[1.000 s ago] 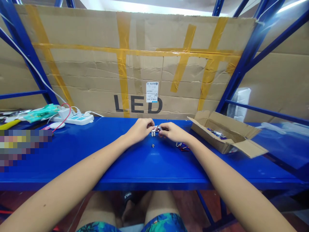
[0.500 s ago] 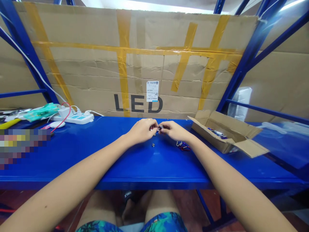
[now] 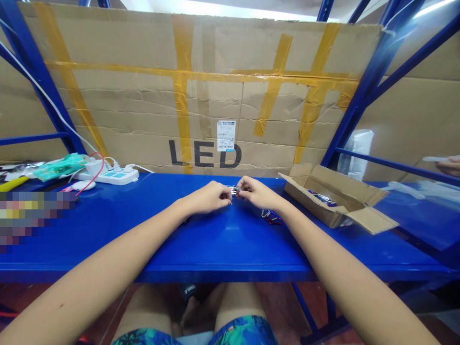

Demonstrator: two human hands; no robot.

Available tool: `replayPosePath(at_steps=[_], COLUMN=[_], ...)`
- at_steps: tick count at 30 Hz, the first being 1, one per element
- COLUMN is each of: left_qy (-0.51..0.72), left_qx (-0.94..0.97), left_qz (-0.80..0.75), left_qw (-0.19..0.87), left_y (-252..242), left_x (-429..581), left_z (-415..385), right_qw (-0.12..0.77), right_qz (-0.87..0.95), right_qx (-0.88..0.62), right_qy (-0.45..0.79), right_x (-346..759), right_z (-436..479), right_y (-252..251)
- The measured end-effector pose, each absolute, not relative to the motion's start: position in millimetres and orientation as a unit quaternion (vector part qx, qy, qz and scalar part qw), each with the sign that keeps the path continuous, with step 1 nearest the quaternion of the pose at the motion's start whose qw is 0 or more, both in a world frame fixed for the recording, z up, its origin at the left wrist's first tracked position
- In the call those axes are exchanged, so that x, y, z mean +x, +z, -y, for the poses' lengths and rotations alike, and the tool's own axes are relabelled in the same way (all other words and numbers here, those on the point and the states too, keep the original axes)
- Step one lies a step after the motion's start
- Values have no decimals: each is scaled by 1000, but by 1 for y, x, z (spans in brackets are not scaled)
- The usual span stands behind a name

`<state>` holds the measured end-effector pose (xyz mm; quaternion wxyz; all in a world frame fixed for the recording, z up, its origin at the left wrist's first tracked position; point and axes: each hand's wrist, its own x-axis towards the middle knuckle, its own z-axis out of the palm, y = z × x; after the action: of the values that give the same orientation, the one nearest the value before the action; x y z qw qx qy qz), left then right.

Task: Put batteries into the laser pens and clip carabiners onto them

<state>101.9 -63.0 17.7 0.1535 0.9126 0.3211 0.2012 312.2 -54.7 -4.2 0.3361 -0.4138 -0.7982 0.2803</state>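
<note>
My left hand is closed, thumb and fingertips together low over the blue table. A tiny object may be between its fingertips, too small to make out. Facing it, my right hand pinches a small shiny metal piece with silver and bluish parts, which spans the gap between the hands. Its exact kind is hard to tell. Just below my right wrist, carabiners in silver, red and blue lie on the table.
An open cardboard box with metal and blue items inside stands at right. A white power strip with plugs is at left, near a teal package. A large carton rises behind the table. Another person's hand shows far right.
My left hand has drawn slightly left and down, away from the right. The small metal bit on the table below the hands no longer shows. Another person's hand has appeared at right.
</note>
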Motion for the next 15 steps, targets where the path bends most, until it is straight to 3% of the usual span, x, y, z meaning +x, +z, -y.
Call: replayPosePath(at_steps=[5,15], left_qy=[370,413], left_qx=[829,758], left_qz=[-384,-362], left_qw=[168,353], left_y=[14,8], left_x=[110,116], left_z=[62,64], right_qw=[317,362], right_qz=[819,836], right_qx=[-398,-369], right_qy=[264,185], right_x=[310,306], right_z=[59,61], right_y=[-1,-3])
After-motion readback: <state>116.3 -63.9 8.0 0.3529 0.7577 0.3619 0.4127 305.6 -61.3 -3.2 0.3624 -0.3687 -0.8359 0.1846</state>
